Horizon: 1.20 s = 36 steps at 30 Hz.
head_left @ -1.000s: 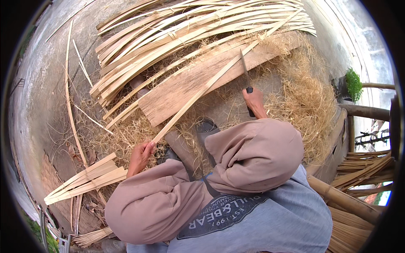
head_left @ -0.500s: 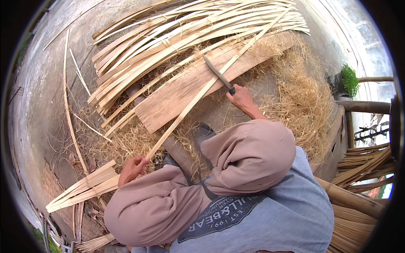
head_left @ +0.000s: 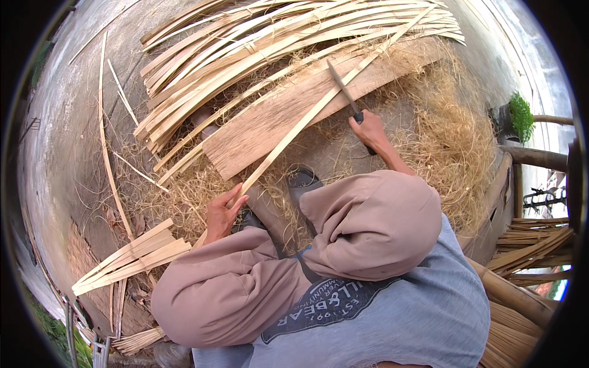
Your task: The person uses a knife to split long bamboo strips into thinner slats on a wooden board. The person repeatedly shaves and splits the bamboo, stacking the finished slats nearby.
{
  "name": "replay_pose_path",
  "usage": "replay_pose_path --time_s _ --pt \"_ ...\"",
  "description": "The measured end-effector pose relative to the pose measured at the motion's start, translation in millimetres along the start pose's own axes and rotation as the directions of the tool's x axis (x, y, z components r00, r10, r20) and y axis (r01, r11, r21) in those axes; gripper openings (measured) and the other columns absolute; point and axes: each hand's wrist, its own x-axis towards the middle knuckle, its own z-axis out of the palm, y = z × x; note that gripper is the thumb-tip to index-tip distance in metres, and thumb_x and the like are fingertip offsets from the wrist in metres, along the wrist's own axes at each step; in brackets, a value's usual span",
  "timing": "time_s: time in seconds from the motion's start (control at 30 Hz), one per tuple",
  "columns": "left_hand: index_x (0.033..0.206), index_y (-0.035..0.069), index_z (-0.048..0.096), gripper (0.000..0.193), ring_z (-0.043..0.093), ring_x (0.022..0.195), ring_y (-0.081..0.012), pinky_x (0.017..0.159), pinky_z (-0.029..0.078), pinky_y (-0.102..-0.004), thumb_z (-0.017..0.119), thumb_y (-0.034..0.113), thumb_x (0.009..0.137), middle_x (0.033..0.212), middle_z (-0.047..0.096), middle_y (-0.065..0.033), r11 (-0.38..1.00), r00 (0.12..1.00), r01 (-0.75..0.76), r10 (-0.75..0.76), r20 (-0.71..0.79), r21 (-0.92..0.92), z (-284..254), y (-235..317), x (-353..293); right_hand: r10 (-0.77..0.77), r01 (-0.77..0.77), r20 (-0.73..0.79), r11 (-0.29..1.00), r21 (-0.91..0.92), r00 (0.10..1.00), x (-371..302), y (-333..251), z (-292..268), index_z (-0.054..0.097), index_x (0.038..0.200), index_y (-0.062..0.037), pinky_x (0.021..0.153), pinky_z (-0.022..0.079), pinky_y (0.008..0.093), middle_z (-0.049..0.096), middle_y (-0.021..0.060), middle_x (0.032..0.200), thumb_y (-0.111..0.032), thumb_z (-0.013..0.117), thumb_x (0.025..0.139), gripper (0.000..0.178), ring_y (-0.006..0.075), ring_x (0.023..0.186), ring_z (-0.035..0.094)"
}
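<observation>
A long pale bamboo strip (head_left: 292,134) slants from the far right down toward my left knee. My left hand (head_left: 223,213) pinches it near its near end, thumb and fingers closed around it. My right hand (head_left: 370,130) grips the dark handle of a knife (head_left: 343,87). The knife's blade crosses the strip, its tip pointing away from me. Beneath both lies a flat wooden board (head_left: 257,136). Whether the edge is biting into the strip cannot be made out.
Beyond the board spreads a stack of bamboo strips (head_left: 245,58). Curly shavings (head_left: 454,141) cover the ground to the right and around the board. A smaller bundle of strips (head_left: 132,257) lies at the left. A potted plant (head_left: 521,116) and bamboo poles (head_left: 535,158) stand at right.
My left hand has slid forward along the strip, so a short end now shows behind it. The knife has shifted right and away, its blade pointing more straight ahead.
</observation>
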Motion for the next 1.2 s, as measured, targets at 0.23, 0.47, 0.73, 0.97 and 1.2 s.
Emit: replay_pose_path --time_s 0.23,0.47,0.73,0.97,1.2 --pt "0.118 0.011 0.077 0.036 0.074 0.083 -0.0290 0.076 0.055 -0.0388 0.063 0.039 0.102 0.098 0.076 -0.0185 0.988 0.985 0.023 -0.049 0.166 0.155 17 12 38 -0.236 0.253 0.196 0.965 -0.068 0.952 -117 -68 56 0.057 0.094 -0.0056 0.068 0.053 0.0513 0.068 0.0207 0.079 -0.029 0.075 0.086 0.030 0.0432 0.077 0.069" --pt "0.115 0.012 0.078 0.033 0.064 0.060 -0.0294 0.062 0.050 -0.0372 0.065 0.038 0.100 0.085 0.075 -0.0168 0.983 0.998 -0.047 0.041 0.037 0.180 17 19 31 -0.005 0.025 0.140 0.990 -0.138 0.990 -40 -15 8 0.062 0.099 -0.0056 0.075 0.056 0.0548 0.071 0.0243 0.085 -0.033 0.074 0.086 0.032 0.0429 0.084 0.072" --pt "0.126 0.008 0.073 0.029 0.062 0.073 -0.0141 0.067 0.050 -0.0316 0.063 0.023 0.104 0.086 0.075 -0.0109 0.984 0.995 0.075 -0.084 0.049 0.164 -73 -62 -58 -0.033 0.054 0.088 0.965 -0.257 0.996 9 10 -20 0.062 0.095 -0.0066 0.075 0.057 0.0533 0.071 0.0221 0.084 -0.035 0.076 0.085 0.033 0.0414 0.085 0.072" --pt "0.134 0.012 0.069 0.032 0.056 0.068 -0.0151 0.065 0.047 -0.0323 0.061 0.022 0.105 0.079 0.067 -0.0074 0.971 0.997 0.042 -0.056 0.054 0.236 -69 -48 -41 0.012 -0.005 0.024 0.964 -0.267 1.000 34 6 -25 0.064 0.098 -0.0075 0.075 0.057 0.0519 0.073 0.0209 0.087 -0.036 0.074 0.085 0.033 0.0414 0.083 0.072" --pt "0.123 0.011 0.072 0.025 0.060 0.067 -0.0195 0.064 0.047 -0.0339 0.066 0.023 0.101 0.076 0.066 -0.0102 0.962 0.991 0.134 -0.125 -0.052 0.238 -106 -64 -100 -0.047 0.061 0.068 0.973 -0.222 0.997 15 29 -24 0.065 0.087 -0.0022 0.074 0.057 0.0524 0.072 0.0225 0.081 -0.038 0.072 0.084 0.036 0.0417 0.081 0.072"
